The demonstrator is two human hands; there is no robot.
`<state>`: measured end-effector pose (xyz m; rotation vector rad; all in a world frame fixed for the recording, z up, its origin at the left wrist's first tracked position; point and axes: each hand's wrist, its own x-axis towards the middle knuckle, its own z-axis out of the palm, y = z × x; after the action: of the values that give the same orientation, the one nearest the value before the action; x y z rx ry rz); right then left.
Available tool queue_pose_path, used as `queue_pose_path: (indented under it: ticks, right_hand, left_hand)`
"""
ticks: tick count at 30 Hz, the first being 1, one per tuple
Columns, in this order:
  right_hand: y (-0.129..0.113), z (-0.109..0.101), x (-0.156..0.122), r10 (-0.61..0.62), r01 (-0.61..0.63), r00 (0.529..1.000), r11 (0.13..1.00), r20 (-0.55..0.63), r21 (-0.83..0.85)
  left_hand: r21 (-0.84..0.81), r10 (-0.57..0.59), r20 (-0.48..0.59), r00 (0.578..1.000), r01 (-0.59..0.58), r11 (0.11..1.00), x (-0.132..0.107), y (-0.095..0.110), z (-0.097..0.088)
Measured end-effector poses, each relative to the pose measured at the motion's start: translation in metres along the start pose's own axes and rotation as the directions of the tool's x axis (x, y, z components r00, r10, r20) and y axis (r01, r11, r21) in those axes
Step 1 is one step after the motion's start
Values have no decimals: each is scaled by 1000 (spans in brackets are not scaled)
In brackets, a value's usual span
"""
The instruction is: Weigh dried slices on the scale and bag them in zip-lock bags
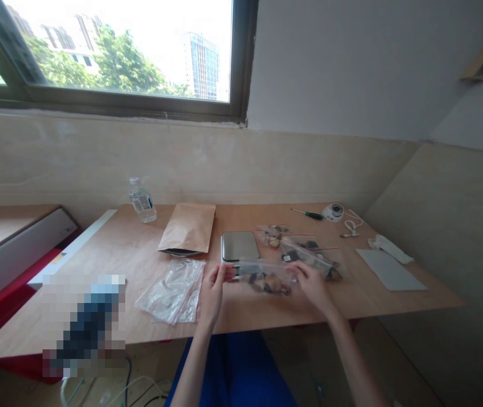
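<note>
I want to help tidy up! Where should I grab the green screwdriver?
Grip the screwdriver by its thick green handle, from above on your near side. It lies flat on the wooden table, shaft pointing left, and a white round object crowds the handle's end.

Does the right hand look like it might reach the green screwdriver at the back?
Probably yes, once it lets go: the right hand holds a plastic bag, and another bag lies between it and the screwdriver.
</note>
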<state>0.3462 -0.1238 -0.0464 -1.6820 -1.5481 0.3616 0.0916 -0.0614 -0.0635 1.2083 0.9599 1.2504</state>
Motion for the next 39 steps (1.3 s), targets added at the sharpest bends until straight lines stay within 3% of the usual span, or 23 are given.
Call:
queue_pose_path:
  ticks: [3, 5, 9, 10, 12, 14, 17, 20, 25, 27, 29, 30, 32, 34, 36, 39]
  right_hand:
    - [36, -26, -5, 143, -149, 979, 988, -142, -34]
    - [50, -34, -10, 179, -224, 950, 961, -257, -159]
    - [35, -16, -21, -72, -213, 871, 836, -486, -506]
    - [26, -6, -23, -135, -185, 866, 808, -481, -559]
    - [10, 15, -26, -199, -99, 902, 768, -383, -633]
    - [5, 33, -28, -203, -54, 934, 733, -294, -678]
    - [19, 47, -23, -161, -72, 954, 693, -252, -717]
    - [44, 45, -11, -148, -67, 962, 683, -228, -728]
    - [61, 33, 8, -106, -48, 978, 725, -180, -687]
    - [48, 34, 11, -100, -51, 976, 754, -192, -655]
    - [20, 39, 12, -137, -4, 971, 813, -197, -582]
    - [1, 43, 13, -173, 54, 968, 853, -184, -518]
    - [-44, 54, 17, -307, 280, 951, 904, -35, -322]
    - [-91, 70, 25, -428, 438, 898, 891, 104, -117]
    - [-129, 91, 37, -541, 551, 823, 835, 172, -13]
    - [-160, 123, 55, -596, 621, 779, 775, 197, -113]
  left_hand:
    - [106, 57, -35, 998, -53, 993, 3, 4, -8]
    - [216, 133, -87, 987, -111, 970, 7, 6, -19]
    - [520, 359, -160, 919, -231, 823, 21, 8, -45]
    - [597, 419, -157, 894, -252, 761, 27, 10, -51]
    - [733, 506, -130, 853, -261, 628, 38, 13, -64]
    - [830, 537, -96, 838, -231, 509, 51, 15, -77]
    - [912, 482, -36, 875, -168, 374, 70, 14, -97]
    - [952, 384, 21, 923, -136, 273, 87, 9, -117]
    - [952, 347, 110, 931, -199, 231, 104, 8, -141]
    - [931, 365, 143, 920, -250, 265, 107, 13, -144]
    - [907, 403, 157, 902, -293, 302, 106, 21, -141]
    - [895, 427, 162, 889, -315, 315, 104, 25, -138]
    - [873, 478, 170, 862, -357, 333, 100, 35, -128]
    - [856, 524, 175, 834, -391, 338, 94, 44, -118]
    - [840, 555, 180, 812, -420, 344, 88, 54, -108]
    - [833, 592, 111, 799, -399, 383, 84, 68, -99]
